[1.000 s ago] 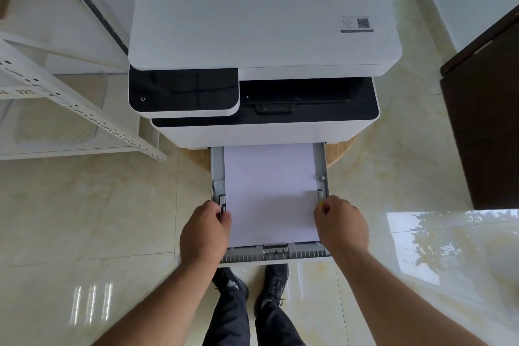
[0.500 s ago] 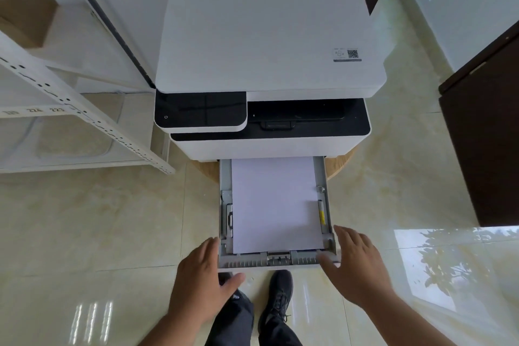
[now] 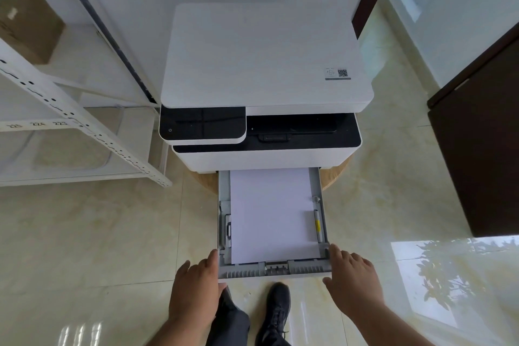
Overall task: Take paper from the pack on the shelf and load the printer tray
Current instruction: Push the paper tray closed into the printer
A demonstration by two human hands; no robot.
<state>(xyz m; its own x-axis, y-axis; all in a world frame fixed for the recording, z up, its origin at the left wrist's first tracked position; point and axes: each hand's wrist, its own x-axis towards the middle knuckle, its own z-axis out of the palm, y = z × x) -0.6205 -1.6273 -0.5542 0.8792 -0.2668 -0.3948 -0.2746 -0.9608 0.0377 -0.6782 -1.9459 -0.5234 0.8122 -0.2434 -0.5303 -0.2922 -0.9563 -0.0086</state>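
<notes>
Paper (image 3: 271,213): white stack lying flat in the tray, long axis running from printer toward the person.
Tray (image 3: 321,185): pulled out of the printer (image 3: 266,64), front edge facing the person.
Left hand (image 3: 196,286): fingers loosely spread, touching the tray's front left corner.
Right hand (image 3: 354,281): fingers spread, at the front right corner.

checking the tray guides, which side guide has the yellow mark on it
The right-hand side guide, along the paper's right edge: it carries a yellow patch. The left-hand guide is plain grey with a dark clip.
</notes>
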